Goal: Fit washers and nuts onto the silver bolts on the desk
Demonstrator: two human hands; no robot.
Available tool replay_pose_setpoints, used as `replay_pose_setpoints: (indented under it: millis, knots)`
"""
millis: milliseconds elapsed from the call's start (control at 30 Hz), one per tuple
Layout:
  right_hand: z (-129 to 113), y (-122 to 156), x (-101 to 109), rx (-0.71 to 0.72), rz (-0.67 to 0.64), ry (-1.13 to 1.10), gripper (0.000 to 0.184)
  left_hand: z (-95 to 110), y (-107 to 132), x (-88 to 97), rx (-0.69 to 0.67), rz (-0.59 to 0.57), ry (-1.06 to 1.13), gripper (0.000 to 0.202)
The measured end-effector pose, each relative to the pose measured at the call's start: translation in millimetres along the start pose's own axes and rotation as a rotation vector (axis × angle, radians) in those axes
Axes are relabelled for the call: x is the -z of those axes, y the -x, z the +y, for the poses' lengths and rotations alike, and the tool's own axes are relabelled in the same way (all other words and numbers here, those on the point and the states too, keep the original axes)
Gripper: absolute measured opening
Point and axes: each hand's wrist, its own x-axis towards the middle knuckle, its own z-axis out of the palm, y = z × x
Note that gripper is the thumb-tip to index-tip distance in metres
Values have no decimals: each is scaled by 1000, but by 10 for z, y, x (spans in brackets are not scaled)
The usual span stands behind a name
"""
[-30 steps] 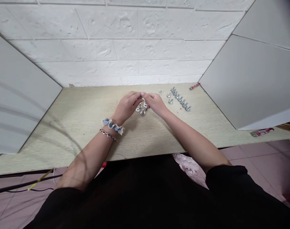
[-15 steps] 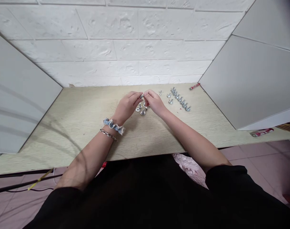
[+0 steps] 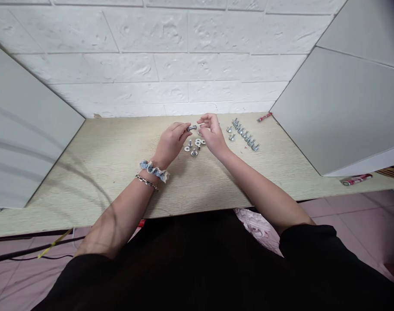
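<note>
Bolt (image 3: pixel 192 128), short, silvery and threaded, lies level above the middle of the counter (image 3: pixel 112 172), toward the back. The left hand (image 3: pixel 171 144) pinches its left end, with the fingers (image 3: pixel 181 128) closed tight on it. The right hand (image 3: pixel 212 134) is just beside the bolt's free end, apart from it. Its fingers are loosely curled and spread, and whether they hold some small part is too fine to tell.

Below the hands, loose metal parts lie on the counter: one flat ring washer (image 3: pixel 187 148), two more washers (image 3: pixel 200 141) side by side, and two bolts on their heads (image 3: pixel 193 152). To the right, well clear of the hands, a slanting row (image 3: pixel 246 135) of about seven like bolts stands close-packed. Two singles (image 3: pixel 231 133) stand between the row and the right hand. A red pen (image 3: pixel 264 117) lies at the back right corner.

The counter is pale wood-grain board, bare and wide on its left half and along its near edge. Smooth grey-white panels (image 3: pixel 28 129) close in both sides, and a white brick-pattern wall (image 3: pixel 171 86) closes the back. A second red object (image 3: pixel 357 179) lies at the near right edge. The left wrist wears one blue frilled scrunchie (image 3: pixel 154 170) and one chain bracelet (image 3: pixel 146 182).
</note>
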Motion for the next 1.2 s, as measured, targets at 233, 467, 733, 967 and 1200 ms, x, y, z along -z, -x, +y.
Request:
replay_pose_setpoints:
  millis: [233,467,733,967,1200]
  knots:
    - [-85,12,58,-163,-195,13,44,44,-8,23,29,-36,40,19]
    - [-121,33,47,-201,-218,26,61,78,-7,33,-16,-76,45,20]
    - [-96,30,53,-208,-249,51,59,92,-9,47,-34,-98,54,22]
    - [-60,19,31,-173,-263,-24,41,86,-10,40,1,-90,51,20]
    - [-51,8,24,-94,-225,-38,19,74,-8,32,14,-82,44,19]
